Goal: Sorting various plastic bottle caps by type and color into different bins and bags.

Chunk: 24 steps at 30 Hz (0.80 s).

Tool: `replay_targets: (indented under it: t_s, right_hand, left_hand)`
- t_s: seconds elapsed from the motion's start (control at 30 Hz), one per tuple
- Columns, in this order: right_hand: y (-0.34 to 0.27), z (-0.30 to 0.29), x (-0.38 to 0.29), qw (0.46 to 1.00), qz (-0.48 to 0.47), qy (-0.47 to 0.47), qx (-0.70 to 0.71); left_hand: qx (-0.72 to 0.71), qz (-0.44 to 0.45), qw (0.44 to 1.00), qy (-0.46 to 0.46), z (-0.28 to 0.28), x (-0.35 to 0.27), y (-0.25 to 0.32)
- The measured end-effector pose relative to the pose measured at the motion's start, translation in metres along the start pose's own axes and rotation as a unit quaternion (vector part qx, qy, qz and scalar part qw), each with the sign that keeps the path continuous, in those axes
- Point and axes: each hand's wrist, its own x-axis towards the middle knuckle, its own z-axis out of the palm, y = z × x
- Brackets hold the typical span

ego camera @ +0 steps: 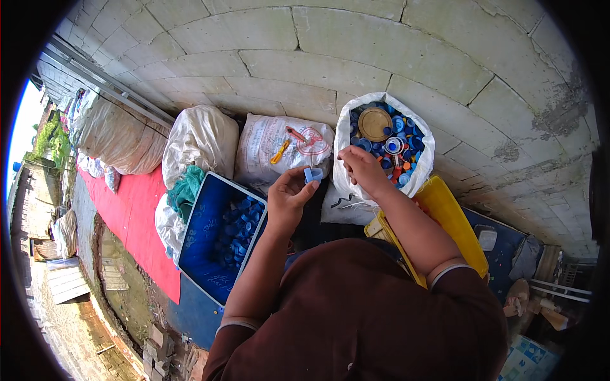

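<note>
A light blue plastic cap [313,175] is held between the thumb and fingers of my left hand [290,197], in front of a stuffed white sack. My right hand [362,166] is raised by the near left rim of an open white woven sack [341,176] filled with mostly blue plastic caps; its fingers are curled, and whether they hold anything cannot be told. A round tan lid [375,124] lies on those caps. Left of my left forearm is a blue plastic crate [202,238] with many blue caps [240,228] inside.
A yellow-handled cutter [280,151] and a red tool [296,134] lie on the stuffed printed sack [257,138]. A yellow crate [457,224] stands beneath my right forearm. Green netting [187,193] hangs by the blue crate. A block wall [343,33] rises behind the sacks.
</note>
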Motion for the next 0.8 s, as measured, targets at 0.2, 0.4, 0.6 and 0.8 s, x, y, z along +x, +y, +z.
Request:
replay_targets:
  t_s: [0.2,0.4,0.6,0.8]
  right_hand:
    - [0.092,-0.120,0.060,0.891,-0.035,0.184,-0.413]
    - [0.101,-0.102,0.068,0.897,-0.113,0.152,-0.399]
    - [0.084,-0.077,0.113,0.835,-0.160,0.166,-0.500]
    - [0.105,-0.082,0.143,0.752,-0.056,0.125,-0.645]
  left_hand:
    - [-0.022,-0.014,1.000,0.012,0.007,0.007,-0.008]
    - [-0.014,-0.042,0.998,0.036,0.016,0.003,-0.012]
    - [-0.006,-0.033,0.998,0.046,0.028,0.003,-0.011]
    - [0.005,-0.025,0.998,0.054,0.033,-0.005,-0.003]
